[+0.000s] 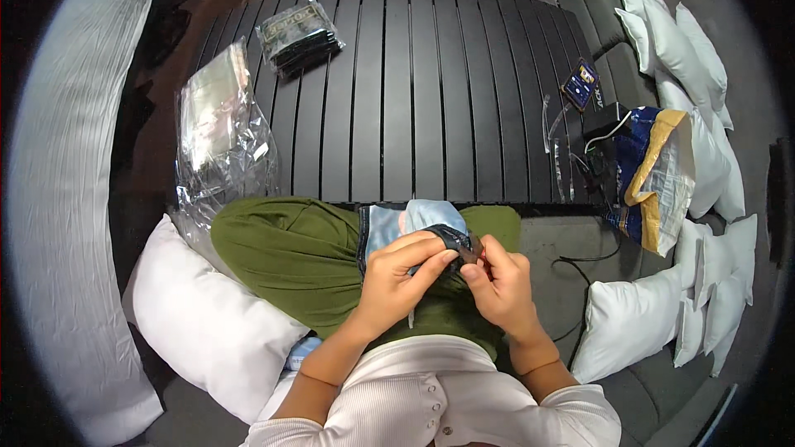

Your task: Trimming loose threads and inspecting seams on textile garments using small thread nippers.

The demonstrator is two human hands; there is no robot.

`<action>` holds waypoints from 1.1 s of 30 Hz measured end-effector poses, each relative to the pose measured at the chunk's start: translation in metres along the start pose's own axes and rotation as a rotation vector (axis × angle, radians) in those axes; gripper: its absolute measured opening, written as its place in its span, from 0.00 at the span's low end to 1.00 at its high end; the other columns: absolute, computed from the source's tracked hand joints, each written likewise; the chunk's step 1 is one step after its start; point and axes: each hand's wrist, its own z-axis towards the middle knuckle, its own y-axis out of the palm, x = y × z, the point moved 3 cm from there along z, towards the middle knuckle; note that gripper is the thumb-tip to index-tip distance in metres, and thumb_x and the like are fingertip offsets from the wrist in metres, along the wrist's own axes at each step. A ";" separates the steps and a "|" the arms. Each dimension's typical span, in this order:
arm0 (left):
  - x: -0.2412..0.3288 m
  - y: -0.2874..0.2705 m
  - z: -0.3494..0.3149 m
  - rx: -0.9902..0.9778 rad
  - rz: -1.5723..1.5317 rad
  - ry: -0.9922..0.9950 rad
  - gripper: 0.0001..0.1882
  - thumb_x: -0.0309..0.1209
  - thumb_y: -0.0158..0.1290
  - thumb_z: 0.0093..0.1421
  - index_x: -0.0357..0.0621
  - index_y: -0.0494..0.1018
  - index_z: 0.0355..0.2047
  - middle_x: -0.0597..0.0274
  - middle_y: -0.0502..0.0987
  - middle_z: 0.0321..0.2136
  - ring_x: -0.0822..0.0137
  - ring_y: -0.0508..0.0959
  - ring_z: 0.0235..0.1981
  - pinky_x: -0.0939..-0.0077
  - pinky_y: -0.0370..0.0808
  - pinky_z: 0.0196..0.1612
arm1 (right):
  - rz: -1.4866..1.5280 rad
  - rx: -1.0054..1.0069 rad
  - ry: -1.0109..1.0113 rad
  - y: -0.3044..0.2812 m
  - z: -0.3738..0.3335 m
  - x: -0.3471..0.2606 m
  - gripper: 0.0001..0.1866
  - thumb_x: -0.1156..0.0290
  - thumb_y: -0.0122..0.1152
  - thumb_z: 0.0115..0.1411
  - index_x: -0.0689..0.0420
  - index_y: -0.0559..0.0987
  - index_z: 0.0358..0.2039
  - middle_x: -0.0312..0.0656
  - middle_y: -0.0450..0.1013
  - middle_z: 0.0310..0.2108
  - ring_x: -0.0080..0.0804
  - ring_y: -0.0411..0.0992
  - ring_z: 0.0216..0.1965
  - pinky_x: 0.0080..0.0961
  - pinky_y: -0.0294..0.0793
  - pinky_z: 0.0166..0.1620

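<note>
A light blue patterned cloth (383,228) with a black edge lies over my lap on the green trousers (286,240). My left hand (404,275) is closed on the cloth's dark edge, thumb pressed against the fingers. Beside it, my right hand (499,283) pinches a small dark brownish piece (470,252) at that edge; whether this piece is part of the cloth, I cannot tell. The two hands are close together, fingertips almost meeting. Part of the cloth is hidden behind my left hand.
Ahead stands a black slatted table (422,99). On it are a stack of plastic-wrapped dark packets (300,37), clear plastic bags (217,116) and a phone (581,84). A blue and yellow bag (654,178) sits right, near white pillows (629,327). Another pillow (207,314) lies left.
</note>
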 end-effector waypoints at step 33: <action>-0.001 -0.002 -0.003 -0.021 0.017 0.006 0.07 0.21 0.49 0.51 0.33 0.73 0.31 0.58 0.73 0.25 0.70 0.72 0.26 0.81 0.68 0.31 | -0.063 0.028 -0.055 0.007 0.001 -0.003 0.19 0.61 0.51 0.55 0.61 0.61 0.18 0.39 0.55 0.10 0.26 0.54 0.11 0.21 0.54 0.16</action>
